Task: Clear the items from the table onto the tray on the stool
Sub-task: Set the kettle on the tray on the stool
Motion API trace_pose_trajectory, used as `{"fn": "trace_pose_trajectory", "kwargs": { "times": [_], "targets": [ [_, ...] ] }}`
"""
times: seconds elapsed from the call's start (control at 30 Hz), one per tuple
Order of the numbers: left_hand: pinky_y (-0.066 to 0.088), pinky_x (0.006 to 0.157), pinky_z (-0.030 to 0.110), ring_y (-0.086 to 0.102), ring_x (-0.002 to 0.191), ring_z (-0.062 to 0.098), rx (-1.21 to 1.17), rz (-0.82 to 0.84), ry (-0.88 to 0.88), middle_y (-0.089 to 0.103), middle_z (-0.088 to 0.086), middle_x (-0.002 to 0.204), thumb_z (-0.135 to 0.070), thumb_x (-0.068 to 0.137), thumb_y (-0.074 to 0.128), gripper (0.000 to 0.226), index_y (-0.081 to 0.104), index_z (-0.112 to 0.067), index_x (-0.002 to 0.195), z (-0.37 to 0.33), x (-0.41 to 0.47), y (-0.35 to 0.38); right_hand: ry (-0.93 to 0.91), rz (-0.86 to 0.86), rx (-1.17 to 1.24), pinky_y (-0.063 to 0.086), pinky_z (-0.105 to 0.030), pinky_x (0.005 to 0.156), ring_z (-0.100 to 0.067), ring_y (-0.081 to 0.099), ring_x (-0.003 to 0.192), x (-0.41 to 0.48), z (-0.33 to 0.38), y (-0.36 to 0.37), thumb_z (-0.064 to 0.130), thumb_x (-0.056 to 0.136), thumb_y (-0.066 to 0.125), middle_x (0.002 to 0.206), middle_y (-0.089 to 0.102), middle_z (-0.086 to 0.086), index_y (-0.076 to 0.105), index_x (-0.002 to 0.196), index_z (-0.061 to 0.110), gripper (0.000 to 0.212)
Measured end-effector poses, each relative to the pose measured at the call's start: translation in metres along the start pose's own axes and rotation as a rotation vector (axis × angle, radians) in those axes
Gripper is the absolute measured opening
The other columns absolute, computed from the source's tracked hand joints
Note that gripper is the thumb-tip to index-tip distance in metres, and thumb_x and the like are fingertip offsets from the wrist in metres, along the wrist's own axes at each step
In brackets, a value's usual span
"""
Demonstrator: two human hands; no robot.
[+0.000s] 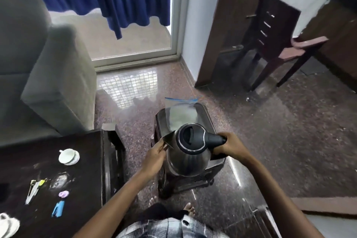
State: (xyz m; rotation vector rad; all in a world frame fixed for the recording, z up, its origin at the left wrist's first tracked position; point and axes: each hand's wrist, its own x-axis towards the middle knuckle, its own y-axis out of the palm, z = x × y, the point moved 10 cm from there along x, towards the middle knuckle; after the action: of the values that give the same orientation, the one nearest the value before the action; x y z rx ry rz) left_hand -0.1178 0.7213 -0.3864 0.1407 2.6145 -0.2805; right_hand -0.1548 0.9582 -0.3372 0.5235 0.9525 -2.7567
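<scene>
Tabletop (87,170), near left, carries a cup (69,156) and small items not yet cleared. Over the stool (193,183) and its tray (159,121) hangs the kettle (188,156): right hand (229,147) clamped on the handle, left hand (156,153) pinching at the spout side. Next move, likely: lower it upright onto the tray's near end, short of the plastic bag (183,114).

Both bare forearms reach forward from 6 o'clock. The right hand (229,147) grips the handle of the kettle (188,158) at its 3 o'clock, fingers wrapped round. The left hand (155,155), at its 9 o'clock, pinches a thin flat piece (167,139).

No text, label or number can be read anywhere.
</scene>
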Motion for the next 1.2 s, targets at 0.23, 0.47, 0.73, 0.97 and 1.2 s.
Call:
{"fn": "trace_pose_trajectory", "kwargs": {
  "times": [0.23,0.47,0.73,0.97,1.2],
  "targets": [
    [0.041,0.086,0.008,0.041,0.111,0.003,0.052,0.142,0.005,0.034,-0.011,0.133,0.007,0.094,0.033,0.055,0.026,-0.014,0.144,-0.011,0.017,0.027,0.056,0.108,-0.123,0.039,-0.027,0.054,-0.012,0.047,0.061,0.060,-0.023,0.006,0.002,0.043,0.060,0.063,0.052,-0.003,0.065,0.076,-0.003,0.034],
    [0.044,0.090,0.025,0.046,0.118,0.011,-0.021,0.257,-0.177,0.022,0.004,0.154,0.018,0.083,0.033,0.079,0.003,-0.012,0.150,0.043,0.055,0.046,0.141,0.166,-0.254,0.036,-0.017,0.046,-0.006,0.046,0.058,0.094,-0.050,0.026,-0.006,0.057,0.067,0.064,0.053,0.000,0.056,0.062,0.019,0.028],
    [0.041,0.071,0.001,0.037,0.113,0.002,-0.059,0.362,-0.261,0.025,0.010,0.151,0.020,0.083,0.030,0.079,-0.007,-0.007,0.148,0.067,0.064,0.064,0.161,0.212,-0.338,0.028,-0.015,0.040,-0.010,0.045,0.056,0.104,-0.067,0.044,-0.004,0.057,0.056,0.061,0.049,-0.003,0.051,0.061,0.012,0.017],
    [0.034,0.102,0.026,0.040,0.120,0.012,0.075,0.380,-0.268,0.033,-0.001,0.148,-0.003,0.069,0.040,0.092,0.004,-0.031,0.148,0.120,0.095,0.068,0.165,0.166,-0.346,0.032,-0.023,0.049,-0.021,0.053,0.071,0.112,-0.079,0.045,-0.002,0.058,0.054,0.071,0.056,-0.007,0.060,0.074,0.005,0.019],
    [0.047,0.092,0.039,0.061,0.102,0.032,0.240,0.065,-0.277,0.067,0.018,0.105,-0.011,0.088,0.042,0.027,0.068,-0.005,0.096,0.067,0.127,0.021,0.170,0.330,-0.473,0.032,-0.020,0.054,-0.023,0.054,0.084,0.111,-0.076,0.049,-0.003,0.063,0.051,0.077,0.053,-0.001,0.055,0.077,0.012,0.021]
  ]
}}
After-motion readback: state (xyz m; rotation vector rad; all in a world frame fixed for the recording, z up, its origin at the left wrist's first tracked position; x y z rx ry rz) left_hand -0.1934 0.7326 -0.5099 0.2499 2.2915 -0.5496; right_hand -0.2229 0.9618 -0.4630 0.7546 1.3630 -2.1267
